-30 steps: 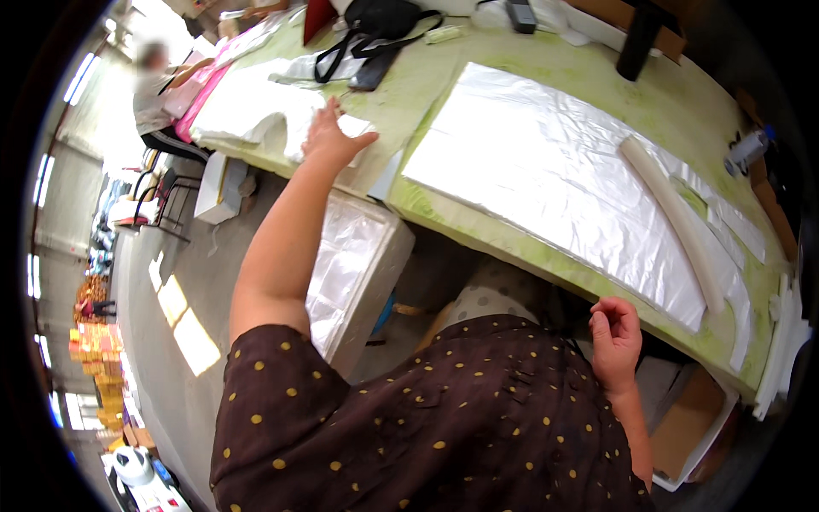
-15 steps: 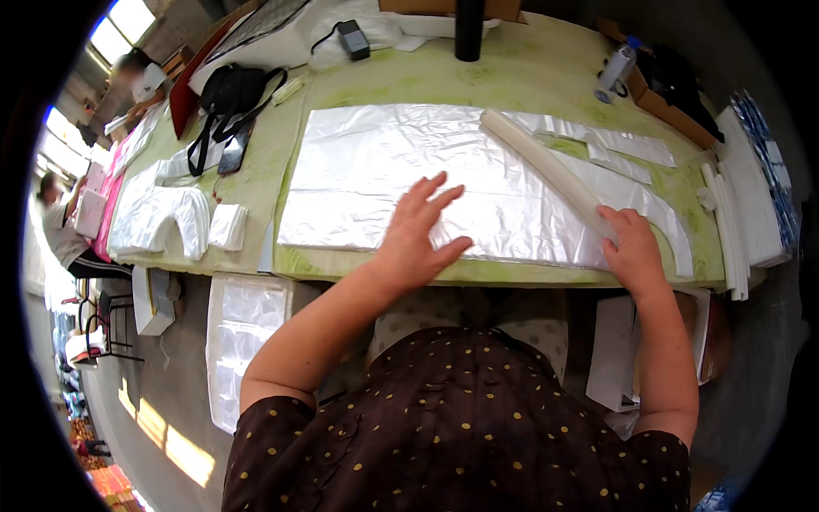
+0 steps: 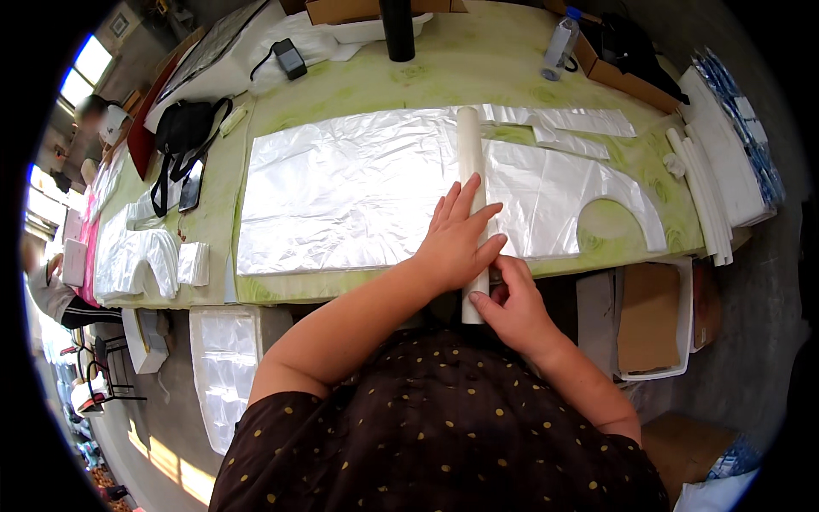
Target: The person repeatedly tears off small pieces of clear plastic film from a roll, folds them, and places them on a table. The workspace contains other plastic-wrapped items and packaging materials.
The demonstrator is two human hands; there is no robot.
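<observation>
A wide sheet of clear plastic (image 3: pixel 341 192) lies flat on the green table (image 3: pixel 478 77), with a cut-out curve at its right end. Across it lies a long white roll (image 3: pixel 468 154), running from the far side to the near edge. My left hand (image 3: pixel 456 239) rests flat on the sheet and on the roll, fingers spread. My right hand (image 3: pixel 512 303) pinches the near end of the roll where it sticks out over the table's front edge.
A black bag (image 3: pixel 183 128) and phone lie at the left, folded white plastic pieces (image 3: pixel 136 256) beyond. A bottle (image 3: pixel 559 47), a black post (image 3: pixel 397 30) and boxes stand at the back. White rolls (image 3: pixel 704 196) lie right. Trays stand under the table. People sit at far left.
The roll has swung from a slant at the right to lie straight across the sheet. Both hands have come together on its near end; the view has shifted left.
</observation>
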